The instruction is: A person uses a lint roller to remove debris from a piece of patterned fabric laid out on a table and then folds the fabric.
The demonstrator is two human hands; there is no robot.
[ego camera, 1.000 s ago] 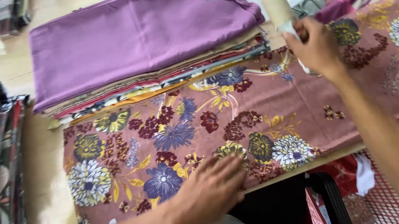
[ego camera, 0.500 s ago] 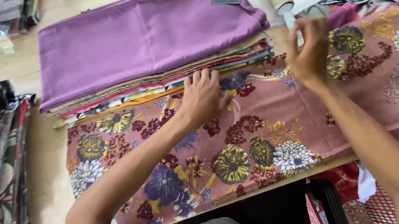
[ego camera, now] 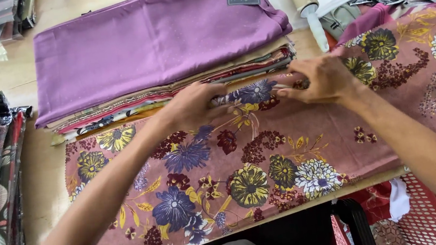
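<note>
Head view, left hand, right hand pinching floral cloth

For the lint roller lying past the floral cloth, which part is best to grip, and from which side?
Probably the white handle of the lint roller, not its tan, likely sticky drum. It lies flat, handle end pointing toward the person and just beyond the right hand. Coming from the near side with fingers closing across the slim handle looks easiest. The purple folded cloth crowds its left, so approach slightly from the right.
</note>
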